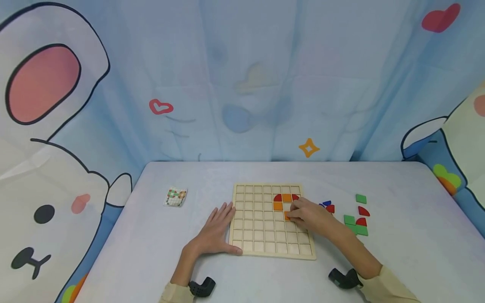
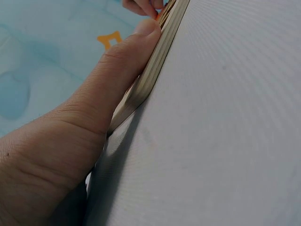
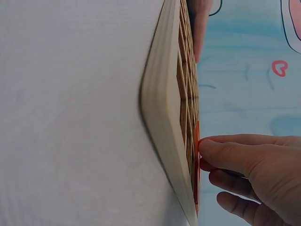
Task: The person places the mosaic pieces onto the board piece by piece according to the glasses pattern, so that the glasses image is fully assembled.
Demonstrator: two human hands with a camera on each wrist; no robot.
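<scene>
Orange tile point(image 1: 286, 216) flat in board point(image 1: 257, 229) cell, under right-hand fingertips point(image 1: 293, 214).

Wide open table point(image 1: 151, 252) left of the grid board point(image 1: 261, 235); only the small card point(image 1: 175, 196) sits there. Right side's tighter: loose coloured pieces point(image 1: 356, 221) crowd just beside the board, some possibly hidden behind the right hand point(image 1: 308, 214).

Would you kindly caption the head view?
Right hand sets orange tile into wooden grid board; left hand steadies it.
</scene>
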